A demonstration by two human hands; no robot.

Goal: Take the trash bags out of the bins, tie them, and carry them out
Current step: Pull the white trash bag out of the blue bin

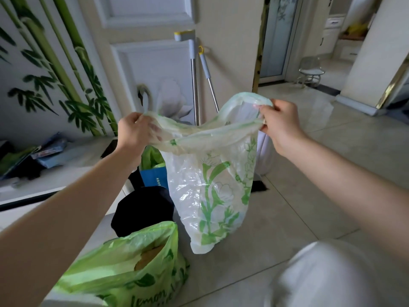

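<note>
Two hands, left (pixel 135 131) and right (pixel 279 120), each clenched on the flower-printed bag's (pixel 212 191) handles, bag hanging between.

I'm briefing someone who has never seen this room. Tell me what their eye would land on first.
First, the white bag with green flowers, held up mid-frame and stretched open between the left hand and right hand. Next, the green bag on the floor at lower left, its mouth open. Then the bamboo mural on the left wall.
</note>
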